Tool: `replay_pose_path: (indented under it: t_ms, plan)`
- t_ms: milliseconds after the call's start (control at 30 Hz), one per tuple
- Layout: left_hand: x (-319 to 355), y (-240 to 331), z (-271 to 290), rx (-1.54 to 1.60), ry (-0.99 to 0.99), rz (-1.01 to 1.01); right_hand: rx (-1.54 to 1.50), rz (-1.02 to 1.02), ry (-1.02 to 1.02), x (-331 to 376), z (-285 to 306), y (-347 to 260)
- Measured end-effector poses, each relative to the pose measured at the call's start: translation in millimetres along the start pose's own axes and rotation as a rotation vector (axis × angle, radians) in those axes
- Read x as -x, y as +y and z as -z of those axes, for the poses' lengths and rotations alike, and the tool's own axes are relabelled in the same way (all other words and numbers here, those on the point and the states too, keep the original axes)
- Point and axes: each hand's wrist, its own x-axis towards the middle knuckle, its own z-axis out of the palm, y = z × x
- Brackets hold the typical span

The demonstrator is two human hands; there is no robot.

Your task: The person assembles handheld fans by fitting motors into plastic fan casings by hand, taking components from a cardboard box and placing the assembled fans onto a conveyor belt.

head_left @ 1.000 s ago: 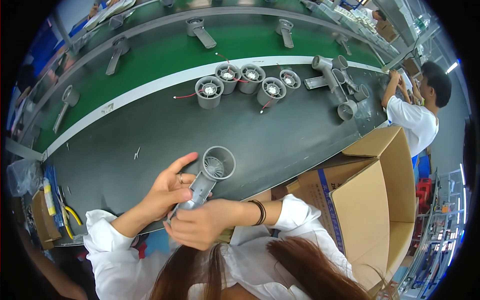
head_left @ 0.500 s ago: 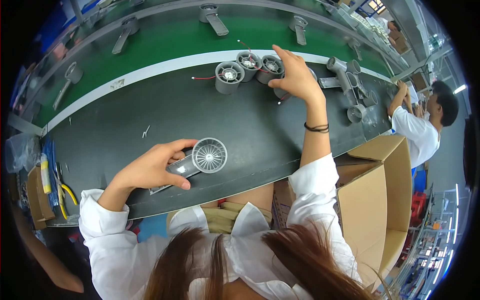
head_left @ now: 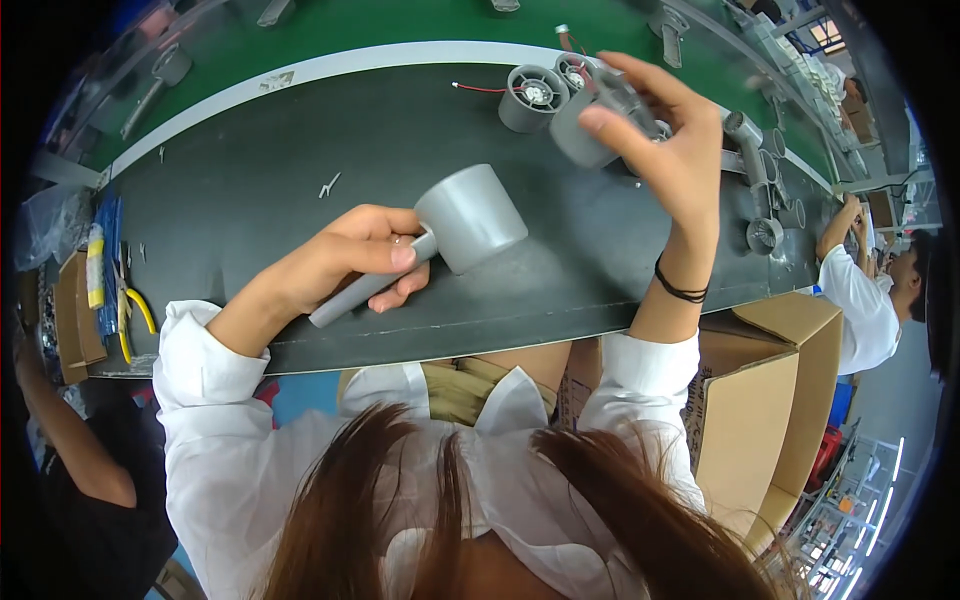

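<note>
My left hand [head_left: 345, 262] grips the handle of a grey hairdryer-shaped housing [head_left: 440, 240], held above the dark worktable [head_left: 250, 190] near its front edge. My right hand [head_left: 668, 150] clasps a grey fan motor part [head_left: 590, 125] toward the far edge, beside another fan unit [head_left: 530, 97].

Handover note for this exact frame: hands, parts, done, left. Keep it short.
Left hand: gripping the grey housing by its handle, the round barrel lifted off the dark bench.
Right hand: raised over the far side of the bench, fingers closed on a grey fan unit.
Other parts: one more fan unit with a red wire stands on the bench; further grey housings lie to the right.
Done: housing and one fan unit are in hand.
Left: the two parts are apart, not joined; whether the barrel is empty cannot be seen from this side.
</note>
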Motion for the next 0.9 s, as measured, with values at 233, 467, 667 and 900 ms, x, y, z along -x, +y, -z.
replay_pose_path:
  t_ms: [233, 467, 667, 900]
  plan:
    - [0, -3, 10, 0.018, 0.001, -0.013, -0.139, 0.012, -0.302, -19, -2, -29]
    - [-3, 7, 3, -0.567, 0.150, -0.121, -0.272, -0.061, -0.653, -22, 11, -16]
    - [2, 1, -12, -1.070, 0.194, -0.221, 0.050, 0.249, -0.606, -1, -10, -26]
    - [1, -7, -20, -1.236, 0.259, -0.313, 0.607, 0.335, -0.445, 29, -4, -70]
